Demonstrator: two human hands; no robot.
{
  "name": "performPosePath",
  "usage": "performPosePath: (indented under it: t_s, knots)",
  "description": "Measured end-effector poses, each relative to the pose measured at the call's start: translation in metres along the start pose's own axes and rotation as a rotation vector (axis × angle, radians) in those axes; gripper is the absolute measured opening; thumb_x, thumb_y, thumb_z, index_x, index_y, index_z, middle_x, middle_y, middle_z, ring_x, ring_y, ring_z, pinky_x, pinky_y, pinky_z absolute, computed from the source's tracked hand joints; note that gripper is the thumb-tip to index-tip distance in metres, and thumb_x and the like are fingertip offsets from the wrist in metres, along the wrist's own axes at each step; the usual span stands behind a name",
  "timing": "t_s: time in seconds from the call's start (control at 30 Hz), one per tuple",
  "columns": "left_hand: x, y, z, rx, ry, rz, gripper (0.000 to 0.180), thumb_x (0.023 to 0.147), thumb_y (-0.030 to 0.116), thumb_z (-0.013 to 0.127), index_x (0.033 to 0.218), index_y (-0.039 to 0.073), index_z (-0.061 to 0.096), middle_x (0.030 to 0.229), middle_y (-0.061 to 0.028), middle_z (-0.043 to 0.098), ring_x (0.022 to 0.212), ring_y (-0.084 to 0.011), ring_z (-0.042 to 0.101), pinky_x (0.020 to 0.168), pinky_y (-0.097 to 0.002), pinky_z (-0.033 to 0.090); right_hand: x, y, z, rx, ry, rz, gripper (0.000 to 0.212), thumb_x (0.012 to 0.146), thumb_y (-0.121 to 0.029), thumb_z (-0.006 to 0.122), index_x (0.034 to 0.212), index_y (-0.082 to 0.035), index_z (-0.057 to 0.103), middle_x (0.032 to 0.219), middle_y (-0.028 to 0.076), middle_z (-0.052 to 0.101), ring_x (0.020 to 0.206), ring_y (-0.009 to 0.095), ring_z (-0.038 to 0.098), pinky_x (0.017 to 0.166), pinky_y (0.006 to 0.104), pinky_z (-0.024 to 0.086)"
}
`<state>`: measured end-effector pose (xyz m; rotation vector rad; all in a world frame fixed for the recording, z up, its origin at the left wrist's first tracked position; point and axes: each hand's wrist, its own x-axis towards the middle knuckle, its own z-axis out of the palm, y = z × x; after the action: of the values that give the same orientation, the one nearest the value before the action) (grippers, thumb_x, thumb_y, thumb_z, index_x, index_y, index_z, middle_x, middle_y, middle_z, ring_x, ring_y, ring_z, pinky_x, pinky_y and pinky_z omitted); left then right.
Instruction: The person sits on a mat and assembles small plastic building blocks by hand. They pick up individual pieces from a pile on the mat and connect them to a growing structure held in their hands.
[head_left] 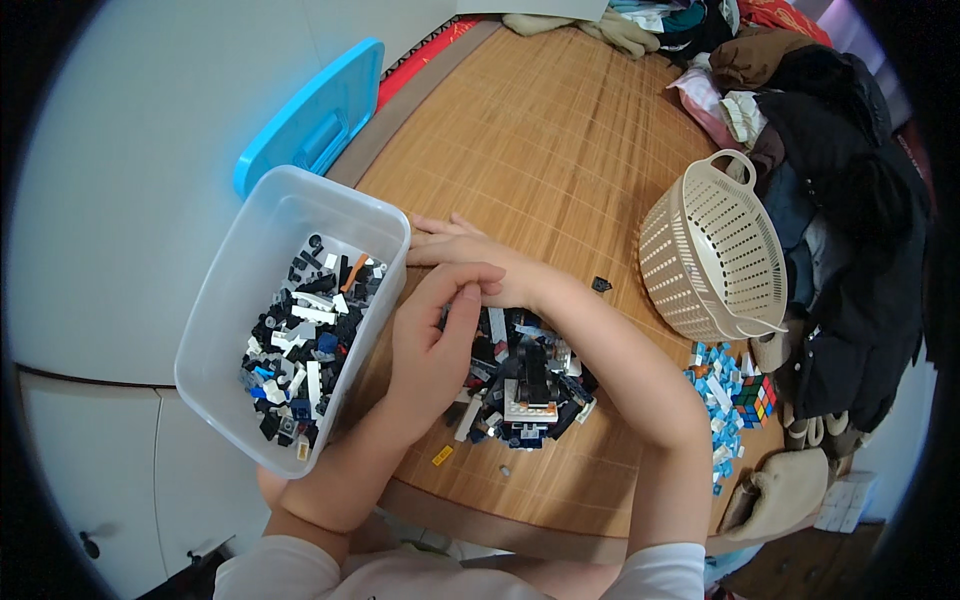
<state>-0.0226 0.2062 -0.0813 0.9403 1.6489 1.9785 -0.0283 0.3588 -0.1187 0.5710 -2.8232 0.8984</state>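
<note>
My right hand [475, 255] reaches across to the left, its fingers stretched out and apart beside the rim of a clear plastic bin [225, 310]. Close against its wrist is my left hand [440, 325], fingers curled together and thumb near the index finger; whatever they hold, if anything, is hidden. Inside the bin lie many loose building bricks [310, 330], mostly black, white and grey. Below my right wrist, between my forearms, sits a pile of dark building bricks [490, 375] with a black, grey and white brick assembly [532, 390] on it. My hands partly hide the pile.
A blue lid [315, 120] leans behind the bin. On the mat [540, 120], a beige basket [715, 250] stands at right, near blue and white bricks [718, 400] and a puzzle cube [755, 400]. Clothes [850, 230] line the right edge. A black piece [601, 284] and yellow brick [442, 455] lie apart.
</note>
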Motion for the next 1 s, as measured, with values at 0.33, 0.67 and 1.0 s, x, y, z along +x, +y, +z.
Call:
performPosePath:
  t_s: [0.33, 0.67, 1.0]
  knots:
    - [0.003, -0.003, -0.001, -0.133, 0.008, -0.025, 0.020, 0.092, 0.005, 0.041, 0.101, -0.001, 0.058, 0.091, -0.0051, 0.057, 0.085, -0.0089, 0.052, 0.075, -0.0205, 0.042, -0.067, -0.049, -0.037, 0.407, -0.064, 0.373, 0.039, 0.078, 0.000, 0.046, 0.116, -0.004, 0.053, 0.119, 0.014, 0.054, 0.112, 0.029, 0.048, 0.103, 0.0360, 0.028]
    - [0.002, -0.014, 0.002, -0.027, -0.050, -0.091, 0.021, 0.091, 0.009, 0.045, 0.106, -0.002, 0.056, 0.094, -0.0043, 0.057, 0.084, -0.0072, 0.051, 0.074, -0.0196, 0.041, -0.146, -0.046, -0.041, 0.162, 0.479, 0.680, 0.037, 0.091, -0.020, 0.044, 0.124, -0.004, 0.048, 0.134, 0.015, 0.041, 0.129, 0.028, 0.031, 0.106, 0.0372, 0.021]
    - [0.007, -0.026, -0.001, 0.715, -0.088, 0.194, 0.029, 0.083, 0.017, 0.053, 0.105, -0.002, 0.057, 0.109, -0.0157, 0.057, 0.105, -0.0314, 0.052, 0.090, -0.0383, 0.039, -0.127, -0.050, -0.023, 0.063, 0.351, 0.643, 0.045, 0.094, -0.033, 0.033, 0.129, -0.006, 0.044, 0.140, 0.014, 0.033, 0.133, 0.029, 0.021, 0.108, 0.0391, 0.015]
